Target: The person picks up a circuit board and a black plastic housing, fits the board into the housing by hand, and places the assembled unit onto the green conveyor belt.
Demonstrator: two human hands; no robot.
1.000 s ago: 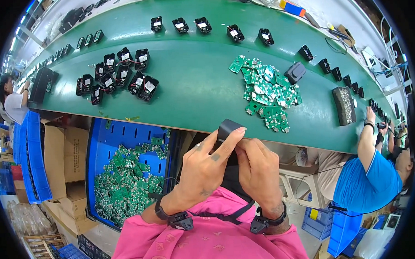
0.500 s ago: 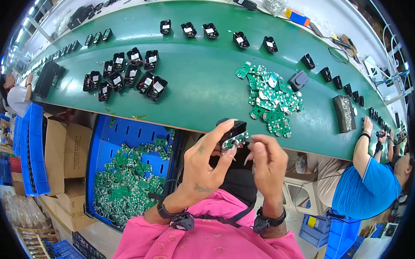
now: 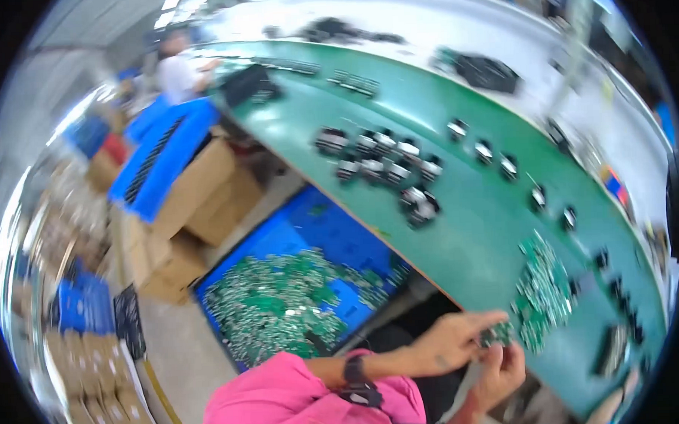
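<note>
In front of me, beyond the table's front edge, my left hand [image 3: 446, 344] grips a small black casing with a green circuit board [image 3: 498, 333] at its open side. Motion blur hides the finer parts. My right hand [image 3: 504, 372] is closed at the near side of the board, its fingertips pinched together; what they pinch is too blurred to make out. Just past my hands a heap of green circuit boards [image 3: 540, 295] lies on the green table [image 3: 460, 230]. A cluster of black casings with white labels [image 3: 386, 154] stands farther left on it.
A blue bin [image 3: 281, 244] full of green boards stands below the table edge. Cardboard boxes [image 3: 204, 194] and blue trays [image 3: 162, 155] are to its left. Single black casings [image 3: 483, 151] line the far side. A dark block [image 3: 612, 350] lies at right; a person [image 3: 176, 72] sits far left.
My view has swung left, so the table and my hands appear farther right and tilted. The left hand still holds the casing; the right fingers have come up against its near side.
</note>
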